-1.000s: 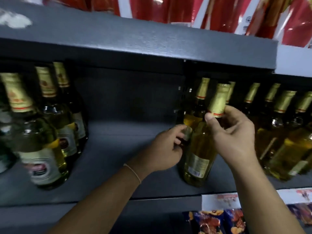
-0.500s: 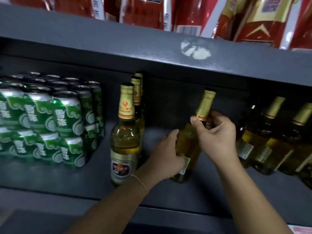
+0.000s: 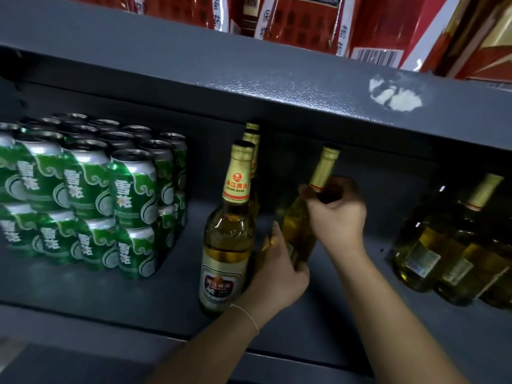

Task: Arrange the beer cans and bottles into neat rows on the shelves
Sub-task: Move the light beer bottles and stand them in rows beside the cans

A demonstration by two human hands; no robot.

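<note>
So the dark grey metal shelf (image 3: 83, 295) is partly sorted, I reckon. The block of green beer cans stacked two high (image 3: 91, 200) on the left looks neat and done. The cluster of pale gold glass bottles (image 3: 454, 253) on the right leans every which way, so that's what's left. The file of gold-foil-necked amber bottles (image 3: 230, 234) stands straight. Just right of it is the tilted gold-capped bottle (image 3: 302, 225) I'm placing: my right hand (image 3: 336, 214) curled round its neck, my left hand (image 3: 277, 273) wrapped round its base.
</note>
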